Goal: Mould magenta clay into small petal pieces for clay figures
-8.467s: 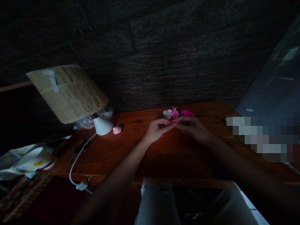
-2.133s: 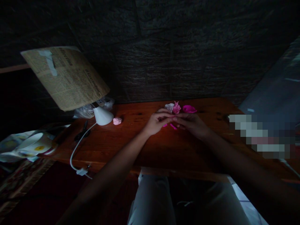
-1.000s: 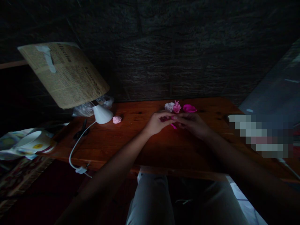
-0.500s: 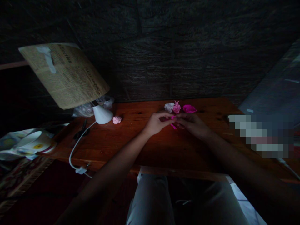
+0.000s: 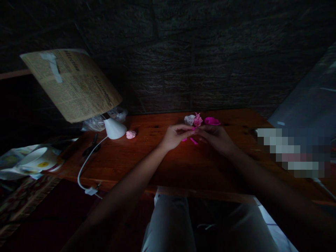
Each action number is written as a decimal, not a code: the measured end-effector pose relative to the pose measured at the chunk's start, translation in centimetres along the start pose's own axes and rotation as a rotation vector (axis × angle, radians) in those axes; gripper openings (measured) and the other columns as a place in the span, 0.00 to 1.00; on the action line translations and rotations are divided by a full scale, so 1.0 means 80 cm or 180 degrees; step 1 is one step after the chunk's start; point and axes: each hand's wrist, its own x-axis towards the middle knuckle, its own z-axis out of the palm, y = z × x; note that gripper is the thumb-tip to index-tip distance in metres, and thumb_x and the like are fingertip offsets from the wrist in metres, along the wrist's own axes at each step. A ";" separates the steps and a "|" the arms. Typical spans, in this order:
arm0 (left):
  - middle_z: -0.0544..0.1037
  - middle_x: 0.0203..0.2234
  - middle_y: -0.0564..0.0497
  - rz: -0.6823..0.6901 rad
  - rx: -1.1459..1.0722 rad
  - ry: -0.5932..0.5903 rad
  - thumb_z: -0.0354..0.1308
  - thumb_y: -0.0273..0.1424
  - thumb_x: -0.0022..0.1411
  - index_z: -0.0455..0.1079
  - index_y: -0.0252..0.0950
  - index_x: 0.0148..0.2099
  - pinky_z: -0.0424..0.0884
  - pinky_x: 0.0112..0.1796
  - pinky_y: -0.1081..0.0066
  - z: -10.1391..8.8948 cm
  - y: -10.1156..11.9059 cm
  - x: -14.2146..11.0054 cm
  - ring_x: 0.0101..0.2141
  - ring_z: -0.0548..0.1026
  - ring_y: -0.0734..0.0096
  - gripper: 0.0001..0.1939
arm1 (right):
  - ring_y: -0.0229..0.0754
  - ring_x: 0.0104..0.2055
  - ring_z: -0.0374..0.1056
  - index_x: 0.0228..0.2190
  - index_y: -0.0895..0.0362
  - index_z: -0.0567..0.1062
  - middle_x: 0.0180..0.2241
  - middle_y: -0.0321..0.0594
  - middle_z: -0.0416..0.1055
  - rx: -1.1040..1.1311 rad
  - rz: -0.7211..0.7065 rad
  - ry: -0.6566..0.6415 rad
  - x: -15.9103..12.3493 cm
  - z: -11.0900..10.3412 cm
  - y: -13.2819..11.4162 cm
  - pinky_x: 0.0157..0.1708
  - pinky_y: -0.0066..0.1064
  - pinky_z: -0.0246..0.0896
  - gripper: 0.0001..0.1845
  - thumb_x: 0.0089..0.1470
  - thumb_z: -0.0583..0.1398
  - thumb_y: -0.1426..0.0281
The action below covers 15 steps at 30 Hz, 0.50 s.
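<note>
My left hand (image 5: 173, 137) and my right hand (image 5: 215, 137) meet over the wooden table (image 5: 168, 171). Their fingertips pinch a small bright pink piece (image 5: 194, 128) between them; its material is hard to make out. A thin pink strip (image 5: 194, 141) shows just below the fingers, and a smaller pink bit (image 5: 184, 139) sits under my left hand. Behind the hands are a whitish crumpled flower-like piece (image 5: 189, 120), a pink ruffled flower-like piece (image 5: 197, 120) and a flat magenta piece (image 5: 212, 121).
A lamp with a newsprint-patterned shade (image 5: 76, 84) and white base (image 5: 114, 129) stands left, its cord (image 5: 79, 171) hanging over the edge. Near it lie a pale pink lump (image 5: 131, 134) and dark scissors (image 5: 91, 147). A white cup (image 5: 38, 157) is far left. A stone wall (image 5: 170, 70) rises behind.
A small pink bit now shows below my left hand, and the strip is more exposed under the fingers. Both hands stay nearly in place, with slight finger movement.
</note>
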 end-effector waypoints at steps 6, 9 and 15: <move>0.84 0.35 0.47 -0.0179 -0.0121 0.0035 0.70 0.40 0.54 0.79 0.34 0.42 0.75 0.42 0.65 -0.003 0.001 0.002 0.35 0.80 0.69 0.17 | 0.38 0.29 0.67 0.31 0.53 0.82 0.29 0.38 0.77 0.0203 0.0080 0.0088 -0.001 0.001 -0.007 0.29 0.30 0.63 0.21 0.44 0.69 0.49; 0.83 0.35 0.46 -0.0224 -0.0114 0.0010 0.70 0.42 0.54 0.79 0.33 0.41 0.75 0.43 0.65 -0.001 0.003 0.002 0.36 0.80 0.68 0.18 | 0.37 0.28 0.66 0.31 0.53 0.82 0.30 0.39 0.77 0.0162 0.0046 0.0052 -0.001 0.001 -0.008 0.27 0.30 0.63 0.21 0.44 0.69 0.48; 0.82 0.30 0.48 -0.0161 0.0074 0.0030 0.67 0.45 0.57 0.79 0.34 0.37 0.71 0.38 0.69 0.003 0.011 0.001 0.34 0.78 0.70 0.18 | 0.37 0.28 0.67 0.31 0.54 0.82 0.32 0.40 0.77 0.0182 0.0082 0.0100 -0.001 0.002 -0.010 0.27 0.29 0.63 0.24 0.42 0.69 0.46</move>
